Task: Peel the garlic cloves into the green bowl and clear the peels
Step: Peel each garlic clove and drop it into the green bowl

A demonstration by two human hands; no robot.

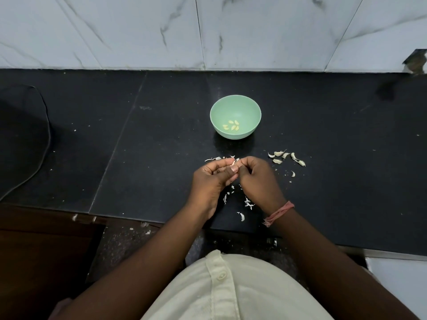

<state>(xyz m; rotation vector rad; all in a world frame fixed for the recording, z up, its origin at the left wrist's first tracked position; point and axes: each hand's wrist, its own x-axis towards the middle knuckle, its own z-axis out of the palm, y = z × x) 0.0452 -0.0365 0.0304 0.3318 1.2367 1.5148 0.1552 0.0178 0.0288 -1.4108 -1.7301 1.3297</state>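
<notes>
Pinching one garlic clove [235, 161] between both hands, left hand [213, 179] and right hand [257, 179] sit just below the green bowl [235, 105], mid-frame, right hand marginally nearer.

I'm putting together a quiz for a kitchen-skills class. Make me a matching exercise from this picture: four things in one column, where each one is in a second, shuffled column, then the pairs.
Things
1. peeled cloves
2. unpeeled cloves
3. clove being peeled
4. thread band

Places
A. on the counter, right of the hands
B. round the right wrist
C. inside the green bowl
D. pinched between the left hand and right hand

Pairs: 1-C, 2-A, 3-D, 4-B
</notes>
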